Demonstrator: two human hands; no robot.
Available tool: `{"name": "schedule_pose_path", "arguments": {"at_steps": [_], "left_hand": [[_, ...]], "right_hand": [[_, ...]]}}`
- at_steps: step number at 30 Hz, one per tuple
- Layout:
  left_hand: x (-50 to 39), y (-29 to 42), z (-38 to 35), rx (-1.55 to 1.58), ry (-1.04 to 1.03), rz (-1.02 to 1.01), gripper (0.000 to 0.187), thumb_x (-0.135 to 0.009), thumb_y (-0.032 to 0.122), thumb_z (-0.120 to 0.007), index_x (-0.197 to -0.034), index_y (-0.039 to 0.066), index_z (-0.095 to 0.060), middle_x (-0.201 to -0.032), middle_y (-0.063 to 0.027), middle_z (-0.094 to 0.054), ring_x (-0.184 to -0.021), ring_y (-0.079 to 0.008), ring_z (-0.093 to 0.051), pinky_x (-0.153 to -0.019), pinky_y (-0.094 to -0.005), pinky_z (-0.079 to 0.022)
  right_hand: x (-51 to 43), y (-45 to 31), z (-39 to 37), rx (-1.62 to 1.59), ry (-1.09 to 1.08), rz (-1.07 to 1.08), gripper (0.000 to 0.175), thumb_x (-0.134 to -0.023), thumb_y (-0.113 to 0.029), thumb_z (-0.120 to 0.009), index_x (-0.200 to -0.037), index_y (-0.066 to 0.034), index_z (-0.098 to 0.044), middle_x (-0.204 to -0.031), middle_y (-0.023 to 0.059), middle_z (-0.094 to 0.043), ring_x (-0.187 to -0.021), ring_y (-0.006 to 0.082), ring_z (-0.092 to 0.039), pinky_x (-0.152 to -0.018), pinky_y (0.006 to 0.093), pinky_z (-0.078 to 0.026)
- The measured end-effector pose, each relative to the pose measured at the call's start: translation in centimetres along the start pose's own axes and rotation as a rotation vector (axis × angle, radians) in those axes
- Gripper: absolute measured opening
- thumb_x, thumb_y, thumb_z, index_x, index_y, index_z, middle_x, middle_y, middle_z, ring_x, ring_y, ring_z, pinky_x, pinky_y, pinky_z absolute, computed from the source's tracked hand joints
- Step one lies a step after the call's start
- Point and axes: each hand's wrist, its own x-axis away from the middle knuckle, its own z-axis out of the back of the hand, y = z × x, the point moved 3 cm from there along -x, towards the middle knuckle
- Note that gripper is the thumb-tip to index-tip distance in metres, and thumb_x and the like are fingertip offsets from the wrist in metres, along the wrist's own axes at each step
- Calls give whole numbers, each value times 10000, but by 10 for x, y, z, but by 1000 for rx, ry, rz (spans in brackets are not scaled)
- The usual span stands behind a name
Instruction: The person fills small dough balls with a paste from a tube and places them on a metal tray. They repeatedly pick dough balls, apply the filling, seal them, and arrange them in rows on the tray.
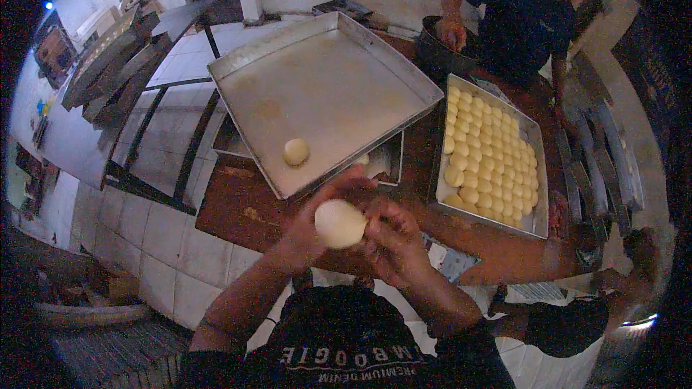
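A round, pale ball of dough point(339, 223) is held between my two hands, in front of my chest. My left hand point(311, 227) cups it from the left side. The fingers of my right hand point(392, 235) are bent and pinch at the ball's right edge. Just beyond my hands lies a large, shallow metal baking tray point(335, 86), tilted across another tray, with one dough ball point(296, 152) near its closest corner. To the right, a second metal tray point(542, 194) holds many dough balls packed in rows.
Both trays rest on a brown table point(243, 200). Behind it a person in a dark shirt point(519, 21) reaches into a dark pot point(427, 59). Another person point(567, 324) is at the lower right. Stacked trays point(116, 70) stand on a table at left; more metal trays point(594, 167) are at right.
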Motion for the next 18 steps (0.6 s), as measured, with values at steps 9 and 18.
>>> {"name": "schedule_pose_path", "arguments": {"at_steps": [9, 18], "left_hand": [[4, -20, 32, -643, 586, 84, 302, -712, 124, -758, -895, 59, -527, -836, -56, -497, -845, -190, -517, -723, -376, -426], [-37, -9, 70, -1295, 111, -144, 451, -652, 162, -707, -1042, -7, -554, -1077, -181, -546, -1021, -376, -475, -882, -473, -381]], "right_hand": [[-24, -8, 9, 1231, 116, 254, 344, -870, -108, -583, -1200, -28, -526, -1095, 152, -579, -968, 274, -576, -853, 357, -456], [-67, -48, -20, 1510, -151, 704, 662, -736, -111, -674, -1342, -79, -408, -1206, 182, -509, -1078, 370, -507, -944, 422, -404]]}}
